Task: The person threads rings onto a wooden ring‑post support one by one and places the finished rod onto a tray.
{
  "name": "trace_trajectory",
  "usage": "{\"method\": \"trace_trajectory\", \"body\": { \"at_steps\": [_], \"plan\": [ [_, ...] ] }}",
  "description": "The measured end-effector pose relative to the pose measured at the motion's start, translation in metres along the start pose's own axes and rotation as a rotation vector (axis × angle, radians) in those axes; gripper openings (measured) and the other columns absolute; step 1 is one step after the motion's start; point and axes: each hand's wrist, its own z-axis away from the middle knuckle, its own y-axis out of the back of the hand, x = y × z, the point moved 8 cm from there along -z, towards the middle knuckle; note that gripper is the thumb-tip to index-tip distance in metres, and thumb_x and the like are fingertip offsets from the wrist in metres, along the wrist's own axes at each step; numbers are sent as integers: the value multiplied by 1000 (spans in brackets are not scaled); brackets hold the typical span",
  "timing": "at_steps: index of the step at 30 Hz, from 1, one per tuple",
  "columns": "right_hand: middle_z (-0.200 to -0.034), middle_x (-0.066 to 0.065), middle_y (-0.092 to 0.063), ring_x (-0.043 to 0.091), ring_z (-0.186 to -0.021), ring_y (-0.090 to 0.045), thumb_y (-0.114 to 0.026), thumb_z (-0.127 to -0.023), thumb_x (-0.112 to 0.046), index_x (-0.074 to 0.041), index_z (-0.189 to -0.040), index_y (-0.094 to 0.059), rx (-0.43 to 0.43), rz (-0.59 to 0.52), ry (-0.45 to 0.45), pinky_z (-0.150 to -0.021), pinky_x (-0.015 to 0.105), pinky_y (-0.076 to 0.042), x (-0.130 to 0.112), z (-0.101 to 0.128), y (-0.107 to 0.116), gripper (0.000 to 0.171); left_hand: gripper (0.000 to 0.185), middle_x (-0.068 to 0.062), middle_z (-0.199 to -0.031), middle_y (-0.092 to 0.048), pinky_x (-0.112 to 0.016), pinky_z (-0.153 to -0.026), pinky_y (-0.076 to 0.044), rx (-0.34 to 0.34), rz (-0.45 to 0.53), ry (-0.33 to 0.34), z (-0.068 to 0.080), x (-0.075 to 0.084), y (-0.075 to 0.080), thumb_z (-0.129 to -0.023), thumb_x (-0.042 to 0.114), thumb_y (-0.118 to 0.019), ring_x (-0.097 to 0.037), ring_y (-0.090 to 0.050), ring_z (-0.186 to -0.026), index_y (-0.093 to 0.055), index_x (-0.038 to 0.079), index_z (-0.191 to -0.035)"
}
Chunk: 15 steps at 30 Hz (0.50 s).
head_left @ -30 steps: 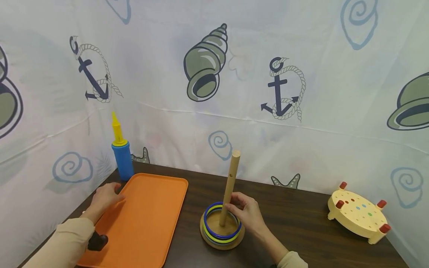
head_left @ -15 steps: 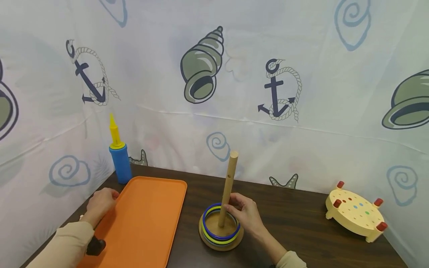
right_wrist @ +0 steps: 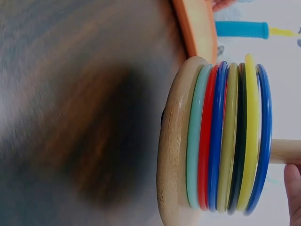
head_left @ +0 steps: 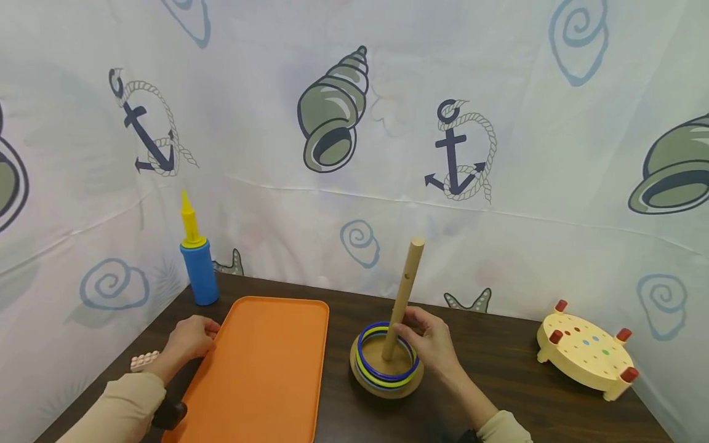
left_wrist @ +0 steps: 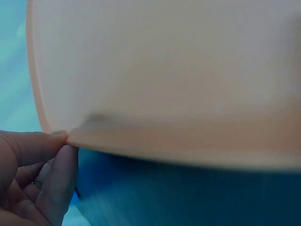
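Note:
My left hand point(head_left: 195, 339) pinches the left rim of an orange tray point(head_left: 266, 363); in the left wrist view, thumb and fingers point(left_wrist: 59, 179) grip the tray's edge point(left_wrist: 164, 157). My right hand point(head_left: 429, 338) holds the wooden post point(head_left: 407, 280) of a ring stand low down. Around the post several coloured rings point(head_left: 388, 373) lie stacked on the round wooden base point(head_left: 357, 375). From the right wrist view, the ring pile point(right_wrist: 228, 141) shows teal, red, blue, yellow and dark green, with a dark shadow under the base point(right_wrist: 174, 141). The post leans slightly right.
A blue hand pump point(head_left: 200, 271) with a yellow nozzle stands in the back left corner. At right, a cream pegboard stool point(head_left: 587, 351) with red pegs rests near the wall. A pale bumpy block point(head_left: 145, 361) lies left of the tray on the dark table point(head_left: 498, 357).
Tray and ring stand have both shifted right, each with the hand that holds it. The left hand closed on the tray's rim, and the pale bumpy block has come into fuller view.

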Motion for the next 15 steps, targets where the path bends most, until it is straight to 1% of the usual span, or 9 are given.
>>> {"method": "trace_trajectory", "body": {
  "at_steps": [5, 8, 12, 15],
  "plan": [
    [-95, 14, -70, 21, -87, -68, -69, -83, -5, 0, -103, -68, 40, 34, -8, -75, 22, -56, -4, -4, 18, 21, 34, -10, -80, -65, -30, -57, -57, -24, 107, -7, -3, 23, -22, -68, -7, -63, -15, -59, -67, -65, -11, -101],
    [-94, 12, -70, 20, -86, -67, -69, -83, -6, -1, -102, -69, 49, 69, -15, -73, 23, -56, -5, -7, 24, 20, 35, -10, -81, -65, -30, -56, -57, -35, 153, -10, -5, 40, -36, -67, -8, -64, -14, -60, -66, -65, -11, -102],
    [-93, 10, -70, 14, -84, -66, -69, -84, -6, -3, -101, -69, 52, 101, -20, -73, 22, -56, -6, -10, 28, 18, 33, -9, -80, -64, -31, -55, -57, -49, 206, -21, -8, 68, -56, -69, -9, -66, -15, -60, -66, -65, -10, -102],
    [-94, 11, -70, 14, -85, -66, -68, -85, -7, -2, -102, -69, 52, 83, -17, -74, 22, -56, -8, -11, 29, 18, 32, -9, -80, -63, -31, -55, -58, -53, 254, -45, -10, 91, -72, -69, -9, -67, -16, -60, -66, -66, -9, -101]
  ]
}}
